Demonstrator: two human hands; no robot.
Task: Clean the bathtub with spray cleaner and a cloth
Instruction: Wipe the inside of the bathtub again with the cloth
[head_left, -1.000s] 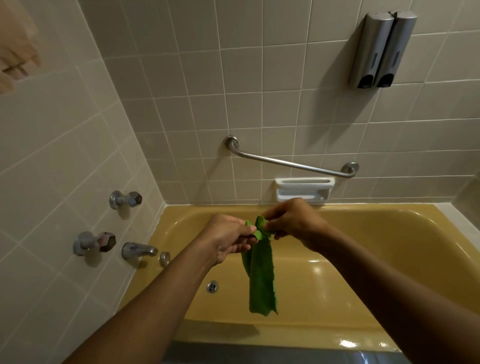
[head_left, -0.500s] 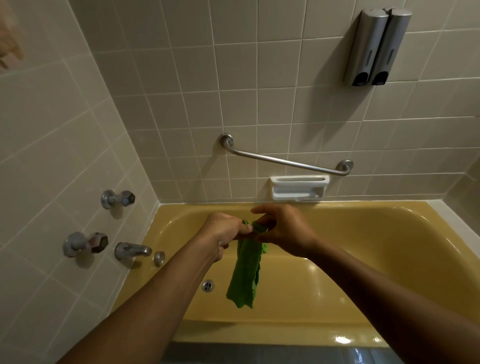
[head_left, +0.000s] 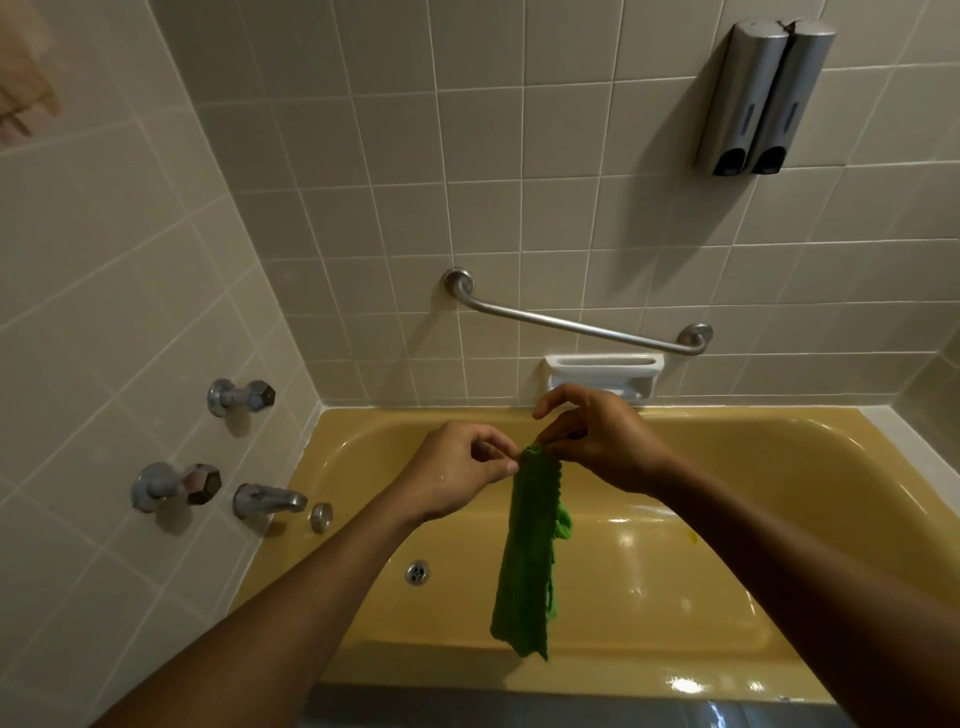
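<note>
Pinching the green cloth's (head_left: 527, 561) top edge, your left hand (head_left: 457, 470) and right hand (head_left: 605, 447) dangle it over the yellow bathtub (head_left: 779, 519).

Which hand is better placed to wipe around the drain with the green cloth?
Left, probably: both pinch the green cloth, but the left hand sits on the drain side, the right hand farther from it.

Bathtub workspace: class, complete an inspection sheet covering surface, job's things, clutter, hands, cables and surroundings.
Surface: yellow bathtub, glossy, drain in its floor.
Job's things: green cloth hangs over the tub; spray cleaner not seen.
Clutter: small yellow speck on tub floor.
Hands: left hand and right hand pinch the cloth's top.
Cables: nothing seen.
Surroundings: tiled walls, grab bar, soap dish, two dispensers, taps, spout.
</note>
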